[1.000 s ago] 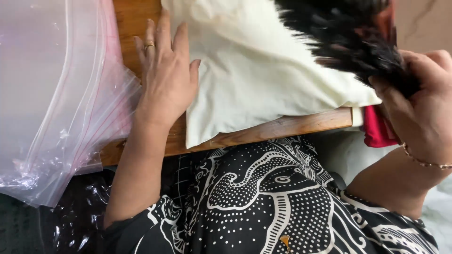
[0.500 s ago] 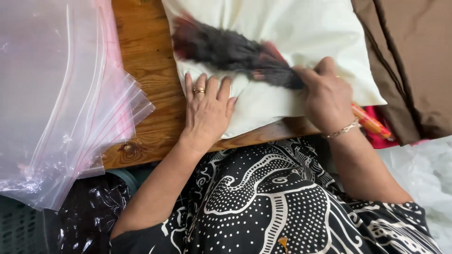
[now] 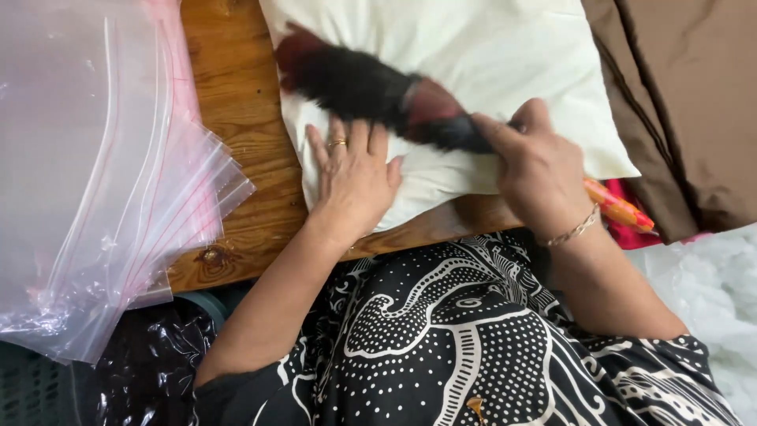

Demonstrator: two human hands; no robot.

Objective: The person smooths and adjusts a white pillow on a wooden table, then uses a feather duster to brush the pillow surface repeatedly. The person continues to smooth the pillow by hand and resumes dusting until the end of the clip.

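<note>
Leftmost, a stack of clear plastic zip bags [image 3: 95,181] with red seal lines lies over the left end of the wooden table [image 3: 236,118], their corners hanging past its near edge. Next to them, bare wood shows, and then the cream pillow [image 3: 489,55] begins, spread across the middle of the table.

The left hand [image 3: 355,177] rests palm down on the pillow's near left part. Its forearm comes up from the lower left at a slant, the wrist crossing the table's near edge. The fingers [image 3: 351,150] lie flat and slightly spread, pointing away from the body, gripping nothing; a ring sits on one of them.

Just beyond those fingertips, the dark feather duster [image 3: 355,79] lies across the pillow, its bushy black and reddish head blurred and pointing to the upper left. The right hand [image 3: 540,170] is closed around the duster's handle end, knuckles up, thumb toward the feathers, with a thin bracelet at the wrist. An orange patterned stick [image 3: 619,209] pokes out beyond the wrist toward the right; whether it belongs to the duster I cannot tell. The right forearm runs down to the lower right.

Farthest right, folded brown cloth [image 3: 686,102] lies beside the pillow.
</note>
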